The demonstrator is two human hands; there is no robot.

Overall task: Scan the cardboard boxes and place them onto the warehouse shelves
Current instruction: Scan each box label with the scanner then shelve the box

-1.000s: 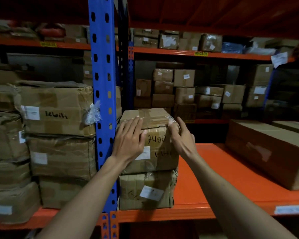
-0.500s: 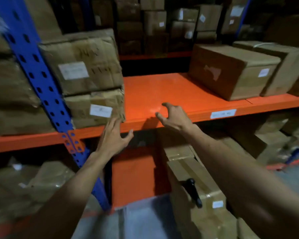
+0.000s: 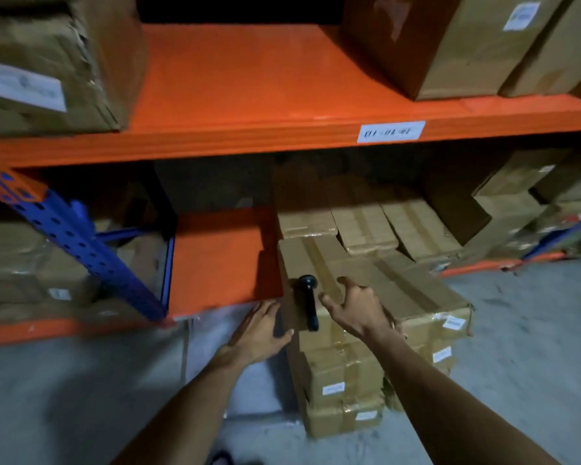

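1. Dim warehouse aisle: orange shelves (image 3: 282,135) on a blue upright (image 3: 81,250) rise beyond both hands, with a grey concrete floor (image 3: 64,380) beneath the forearms.

2. Directly ahead of the hands, a stack of taped cardboard boxes (image 3: 346,374) stands on the floor against the lowest shelf; white labels show on the side turned toward the person's right.

3. Atop the top box (image 3: 383,283), a black handheld scanner (image 3: 308,302) lies between the two hands, its head pointing away from the person.

4. Hovering just right of the scanner, the right hand (image 3: 356,308) has its fingers spread and loosely curled, gripping nothing; whether it touches the carton cannot be told.

5. Below and left of the scanner, the left hand (image 3: 260,333) is flat and relaxed beside the stack's near corner, holding nothing.

6. Judging by the sagging tape and rumpled edges, the cartons look full and moderately heavy, stiff yet crushable at the corners, their tape slick.

7. A two-handed hold low on opposite sides would likely serve best, with the scanner lifted off first.
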